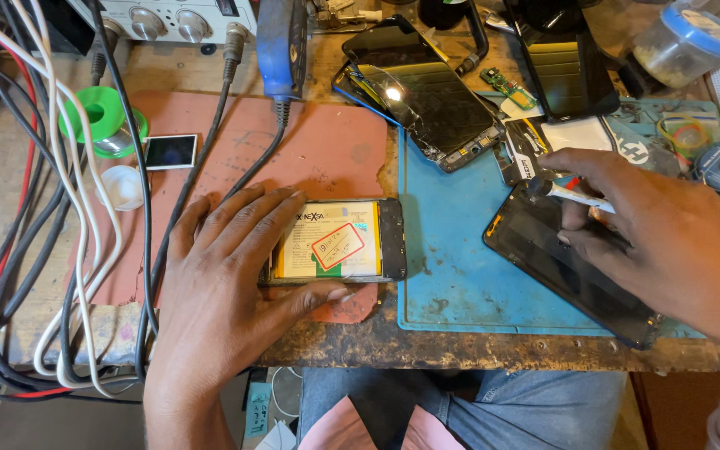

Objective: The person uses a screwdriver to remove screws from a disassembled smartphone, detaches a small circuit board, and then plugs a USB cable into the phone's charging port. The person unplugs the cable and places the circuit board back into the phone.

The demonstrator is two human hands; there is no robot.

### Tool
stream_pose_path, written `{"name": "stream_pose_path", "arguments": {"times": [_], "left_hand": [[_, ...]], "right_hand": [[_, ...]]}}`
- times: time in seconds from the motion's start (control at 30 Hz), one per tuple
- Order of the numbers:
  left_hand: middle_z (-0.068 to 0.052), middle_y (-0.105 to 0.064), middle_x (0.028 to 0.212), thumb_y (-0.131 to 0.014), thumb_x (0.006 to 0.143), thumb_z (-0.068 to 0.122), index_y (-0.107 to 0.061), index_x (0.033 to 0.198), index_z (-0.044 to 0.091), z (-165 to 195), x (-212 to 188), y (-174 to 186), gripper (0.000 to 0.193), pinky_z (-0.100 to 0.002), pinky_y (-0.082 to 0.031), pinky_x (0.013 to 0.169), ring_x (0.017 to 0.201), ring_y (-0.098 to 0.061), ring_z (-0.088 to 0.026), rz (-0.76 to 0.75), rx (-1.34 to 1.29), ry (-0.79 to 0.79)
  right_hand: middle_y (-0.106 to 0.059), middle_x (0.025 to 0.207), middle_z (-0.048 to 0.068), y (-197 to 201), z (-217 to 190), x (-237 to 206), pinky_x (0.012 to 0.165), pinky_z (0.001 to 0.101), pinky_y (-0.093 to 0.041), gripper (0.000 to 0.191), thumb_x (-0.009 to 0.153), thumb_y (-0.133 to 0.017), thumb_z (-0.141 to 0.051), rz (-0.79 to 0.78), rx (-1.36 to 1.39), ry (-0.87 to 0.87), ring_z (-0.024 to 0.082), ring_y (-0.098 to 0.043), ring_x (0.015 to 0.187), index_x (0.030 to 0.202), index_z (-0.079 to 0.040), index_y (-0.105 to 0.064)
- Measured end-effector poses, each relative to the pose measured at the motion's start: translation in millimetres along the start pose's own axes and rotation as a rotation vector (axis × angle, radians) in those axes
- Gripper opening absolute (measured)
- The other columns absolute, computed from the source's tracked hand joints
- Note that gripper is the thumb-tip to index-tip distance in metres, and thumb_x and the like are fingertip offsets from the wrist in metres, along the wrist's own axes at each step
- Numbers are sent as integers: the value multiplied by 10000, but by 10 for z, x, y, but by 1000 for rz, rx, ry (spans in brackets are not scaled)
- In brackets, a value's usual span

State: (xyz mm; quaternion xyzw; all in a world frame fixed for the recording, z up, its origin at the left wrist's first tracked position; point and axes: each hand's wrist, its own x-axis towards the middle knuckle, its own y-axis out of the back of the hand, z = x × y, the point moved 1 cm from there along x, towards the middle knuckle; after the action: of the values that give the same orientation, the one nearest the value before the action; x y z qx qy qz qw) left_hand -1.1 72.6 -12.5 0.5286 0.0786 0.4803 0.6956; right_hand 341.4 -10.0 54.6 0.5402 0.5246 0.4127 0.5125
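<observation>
Left hand (227, 275) is laid flat and open on the opened black phone with its yellow-edged white battery exposed (343, 242), fingers over the phone's left end, thumb pressed along its lower edge. The phone is set on a worn salmon-pink rubber mat (310, 142) on the scarred wooden counter (460, 350), just beside the left edge of a blue silicone work mat (452, 283). Right hand (652, 225) is closed around a thin white pen-like tool with a black tip (564, 193), tip pointing left, held over a black phone back cover (568, 271) lying diagonally on the blue mat. A cracked black screen panel (427, 100) is seen at the mat's top edge, and a 2nd dark screen panel (568, 71) further right. A bundle of black, white and red cables (68, 233) is draped down the left side, near a green tape roll (102, 112). A plastic jar with a blue lid (685, 42) is placed top right.
</observation>
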Motion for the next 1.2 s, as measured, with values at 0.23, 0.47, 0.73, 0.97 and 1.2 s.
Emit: {"name": "stream_pose_path", "arguments": {"times": [0.23, 0.47, 0.73, 0.97, 1.2], "left_hand": [[-151, -621, 1397, -748, 730, 634, -613, 1393, 67, -10, 0, -5, 883, -527, -286, 1155, 1363, -511, -347, 4, 2, -2], [-154, -620, 1393, -756, 728, 627, -609, 1394, 62, -13, -3, -7, 886, -524, -281, 1157, 1359, -511, -345, 6, -1, -6], [-163, -620, 1397, -811, 694, 563, -616, 1384, 57, -20, -6, -15, 878, -500, -352, 1133, 1358, -512, -381, 15, -38, -1], [-175, -621, 1387, -838, 653, 529, -619, 1377, 51, -22, 1, -23, 895, -499, -395, 1085, 1340, -519, -397, 3, -72, 34], [-207, -606, 1392, -859, 679, 490, -603, 1370, 21, -2, -1, -17, 873, -495, -414, 1059, 1334, -515, -424, -4, -113, 47]], "right_hand": [[-764, 906, 35, -46, 115, -34, 598, 358, -573, 649, 764, -783, -166, 67, -52, 87, 218, -756, 730, 1388, -126, -611], [-588, 672, 61, 7, -119, -169, 557, 490, -573, 268, 1056, -590, -316, 152, 625, -159, 204, -595, 561, 1104, -61, -655], [-467, 801, 73, -613, -725, 7, 1065, 766, -475, 429, 923, -430, -503, 119, 2010, -80, 271, -524, 797, 962, -83, -505], [-473, 847, 81, -693, -724, 30, 1078, 743, -453, 380, 905, -471, -439, 127, 2067, -27, 274, -518, 826, 1017, -77, -495], [-510, 905, 115, -594, -809, -32, 1117, 716, -424, 430, 898, -490, -467, 100, 2069, -10, 293, -530, 880, 1046, -63, -500]]}}
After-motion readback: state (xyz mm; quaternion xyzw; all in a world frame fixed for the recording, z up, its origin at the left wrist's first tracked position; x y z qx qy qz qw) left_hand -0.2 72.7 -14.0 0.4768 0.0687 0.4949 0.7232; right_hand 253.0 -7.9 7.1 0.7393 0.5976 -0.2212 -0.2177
